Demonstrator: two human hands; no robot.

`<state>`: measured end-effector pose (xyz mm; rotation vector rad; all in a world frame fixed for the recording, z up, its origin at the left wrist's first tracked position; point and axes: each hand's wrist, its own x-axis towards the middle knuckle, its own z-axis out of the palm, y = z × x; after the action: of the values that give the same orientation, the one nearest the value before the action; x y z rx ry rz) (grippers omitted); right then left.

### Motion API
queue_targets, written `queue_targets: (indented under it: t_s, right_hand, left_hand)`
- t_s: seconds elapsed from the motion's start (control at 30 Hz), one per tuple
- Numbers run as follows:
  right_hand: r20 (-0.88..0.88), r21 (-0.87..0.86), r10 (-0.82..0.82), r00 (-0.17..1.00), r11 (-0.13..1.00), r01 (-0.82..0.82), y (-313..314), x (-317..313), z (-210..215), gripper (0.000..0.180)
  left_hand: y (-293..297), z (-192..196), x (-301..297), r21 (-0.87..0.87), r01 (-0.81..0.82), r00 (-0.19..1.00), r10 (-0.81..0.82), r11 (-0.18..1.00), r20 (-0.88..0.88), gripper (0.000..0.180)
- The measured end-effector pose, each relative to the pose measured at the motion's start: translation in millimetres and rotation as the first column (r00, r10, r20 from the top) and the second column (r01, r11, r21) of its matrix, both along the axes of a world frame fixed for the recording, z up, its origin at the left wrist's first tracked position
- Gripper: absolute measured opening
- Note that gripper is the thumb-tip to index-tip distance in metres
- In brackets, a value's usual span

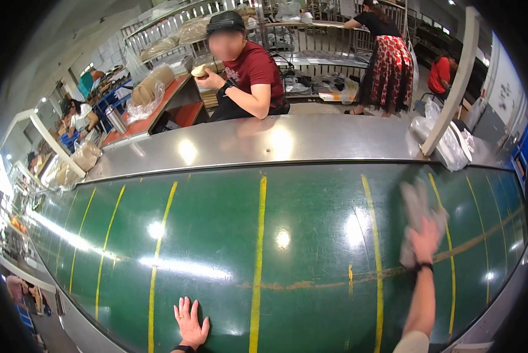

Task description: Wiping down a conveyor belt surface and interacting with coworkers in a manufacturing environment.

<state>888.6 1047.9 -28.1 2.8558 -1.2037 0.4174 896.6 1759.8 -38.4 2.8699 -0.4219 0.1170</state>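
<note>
My left hand (190,323) lies flat on the green conveyor belt (311,223) near its front edge, fingers spread and holding nothing. Out to the right, my right hand (427,240) reaches across the belt with a greyish cloth (415,212) under and ahead of its fingers. Motion smears the cloth and the fingertips, so the exact grip is partly hidden. Yellow stripes (259,247) cross the belt, and a brownish streak (296,285) runs along its right part.
A metal ledge (217,144) borders the belt's far side. A seated person (258,76) leans there, holding a pale food item. White posts (451,88) rise at both ends, with plastic bags (443,141) by the right one. Behind are racks and another person (387,59).
</note>
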Motion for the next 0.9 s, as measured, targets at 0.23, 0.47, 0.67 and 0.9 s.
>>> queue_targets:
  t_s: [0.23,0.47,0.67,0.9]
  right_hand:
    - [-0.370,-0.087,-0.714,0.594,0.663,0.743,20.8,-257.9,-31.1,0.068]
    - [0.003,-0.153,-0.063,0.998,0.986,0.063,239.5,-205.0,-36.9,0.069]
    - [0.079,0.222,0.746,0.661,0.633,-0.741,472.6,-47.0,25.2,0.065]
    - [0.160,0.298,0.982,0.103,0.051,-0.953,591.7,77.4,2.7,0.053]
  left_hand:
    - [6.9,-8.7,11.6,0.004,-0.025,1.000,0.025,1.000,-0.016,0.065]
    - [5.9,11.3,21.9,-0.075,0.020,0.992,-0.011,0.997,0.125,0.058]
    - [20.5,-13.1,12.6,-0.105,-0.013,0.997,0.020,0.994,0.069,0.060]
    - [34.4,-32.8,19.0,-0.002,-0.126,0.989,0.125,0.992,-0.081,0.065]
